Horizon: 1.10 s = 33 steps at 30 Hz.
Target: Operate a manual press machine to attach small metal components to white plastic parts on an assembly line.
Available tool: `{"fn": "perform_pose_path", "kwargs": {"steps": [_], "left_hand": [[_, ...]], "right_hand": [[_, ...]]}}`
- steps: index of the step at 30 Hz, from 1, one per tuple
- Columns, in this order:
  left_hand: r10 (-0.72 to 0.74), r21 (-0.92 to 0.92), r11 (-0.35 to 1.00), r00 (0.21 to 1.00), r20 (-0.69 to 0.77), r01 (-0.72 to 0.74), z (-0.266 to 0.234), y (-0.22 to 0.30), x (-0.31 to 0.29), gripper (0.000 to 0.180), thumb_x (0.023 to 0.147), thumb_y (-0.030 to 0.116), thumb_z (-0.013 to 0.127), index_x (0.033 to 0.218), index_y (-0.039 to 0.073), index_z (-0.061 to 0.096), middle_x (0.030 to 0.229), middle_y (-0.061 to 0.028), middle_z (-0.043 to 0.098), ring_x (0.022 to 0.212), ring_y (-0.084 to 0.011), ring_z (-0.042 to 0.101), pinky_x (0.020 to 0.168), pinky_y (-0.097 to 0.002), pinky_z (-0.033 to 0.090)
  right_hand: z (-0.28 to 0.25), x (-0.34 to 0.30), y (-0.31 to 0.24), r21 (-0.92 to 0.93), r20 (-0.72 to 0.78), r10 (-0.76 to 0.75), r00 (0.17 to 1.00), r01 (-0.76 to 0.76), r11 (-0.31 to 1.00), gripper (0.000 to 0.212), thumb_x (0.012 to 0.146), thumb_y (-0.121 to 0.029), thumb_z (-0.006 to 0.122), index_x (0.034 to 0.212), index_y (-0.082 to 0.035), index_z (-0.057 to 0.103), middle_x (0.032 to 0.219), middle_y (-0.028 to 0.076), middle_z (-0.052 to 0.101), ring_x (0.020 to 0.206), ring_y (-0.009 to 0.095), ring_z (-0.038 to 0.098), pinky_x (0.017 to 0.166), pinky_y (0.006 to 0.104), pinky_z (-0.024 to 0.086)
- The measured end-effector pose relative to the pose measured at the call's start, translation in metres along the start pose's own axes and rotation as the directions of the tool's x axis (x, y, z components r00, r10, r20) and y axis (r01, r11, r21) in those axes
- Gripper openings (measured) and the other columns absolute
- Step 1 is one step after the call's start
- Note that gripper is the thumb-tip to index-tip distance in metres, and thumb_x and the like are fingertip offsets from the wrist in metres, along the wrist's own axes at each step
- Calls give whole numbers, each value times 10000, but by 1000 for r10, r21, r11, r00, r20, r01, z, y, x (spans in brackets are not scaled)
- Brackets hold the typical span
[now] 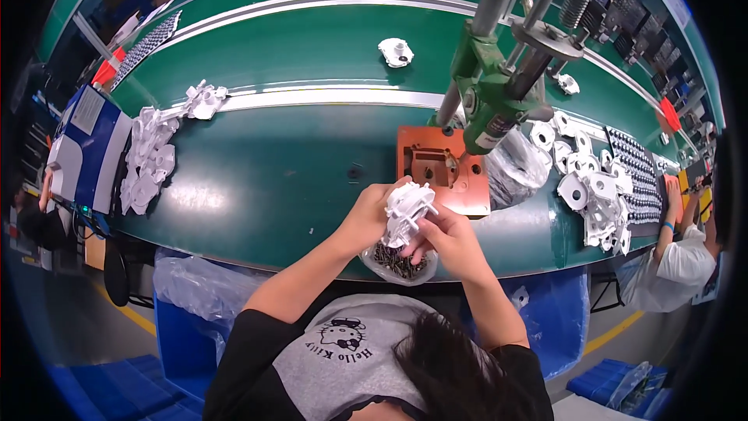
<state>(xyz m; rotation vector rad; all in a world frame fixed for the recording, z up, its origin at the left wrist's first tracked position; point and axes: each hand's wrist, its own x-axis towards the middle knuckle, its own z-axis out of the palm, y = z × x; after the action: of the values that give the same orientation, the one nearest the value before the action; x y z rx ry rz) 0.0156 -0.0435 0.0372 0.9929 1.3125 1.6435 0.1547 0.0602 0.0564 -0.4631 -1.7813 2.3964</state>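
Observation:
A white molded plastic housing (407, 206) is held up over the table's near edge, in front of the press. My left hand (368, 214) is closed around its left side. From the right, my right hand (456, 243) has its thumb against the housing's lower edge and its fingers curled beneath. Whether a small piece sits between those fingers is hidden. Right below both hands stands a clear-lined bowl (397, 280) with many small dark metal screws (396, 262). Just beyond them is the orange fixture block (467, 200) of a green hand press (487, 93).
White plastic parts are heaped at left (144, 160) and right (600, 187), beside a tray of dark round pieces (635, 175). A plastic bag (514, 168) lies behind the press. On the green conveyor sits another white part (396, 52). A co-worker (682, 265) works at right. Blue bins (175, 335) stand below.

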Motion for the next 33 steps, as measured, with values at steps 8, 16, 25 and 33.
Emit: {"fn": "perform_pose_path", "kwargs": {"steps": [8,16,25,33], "left_hand": [[-187,-407,906,972,-145,114,32,25,3,322,945,233,492,1103,-47,505,933,-60,600,845,-96,570,811,-268,459],[145,237,964,985,-90,-121,25,23,6,265,824,136,654,1038,30,541,943,-58,611,856,-110,573,732,-255,461],[503,916,63,805,313,-396,12,-20,59,201,711,85,623,896,40,557,1028,-153,602,1021,-314,579,906,-418,444],[394,887,78,832,392,-455,3,-27,63,192,816,175,609,930,32,552,1112,-229,552,1070,-359,539,940,-429,425]], "right_hand": [[-27,-2,-18,26,-169,-103,980,109,994,262,854,-79,584,1089,10,510,765,57,601,530,124,591,411,214,433],[-80,0,-30,-158,-52,-146,988,136,978,216,785,-58,641,992,-12,597,818,25,623,733,93,581,652,235,472],[-231,38,6,-852,-484,-403,777,-523,17,159,776,-36,502,853,-9,638,903,218,621,858,383,605,738,440,489],[-256,45,14,-839,-482,-417,771,-543,-34,131,739,-46,532,826,-17,626,885,216,622,824,396,607,740,458,491]]}}
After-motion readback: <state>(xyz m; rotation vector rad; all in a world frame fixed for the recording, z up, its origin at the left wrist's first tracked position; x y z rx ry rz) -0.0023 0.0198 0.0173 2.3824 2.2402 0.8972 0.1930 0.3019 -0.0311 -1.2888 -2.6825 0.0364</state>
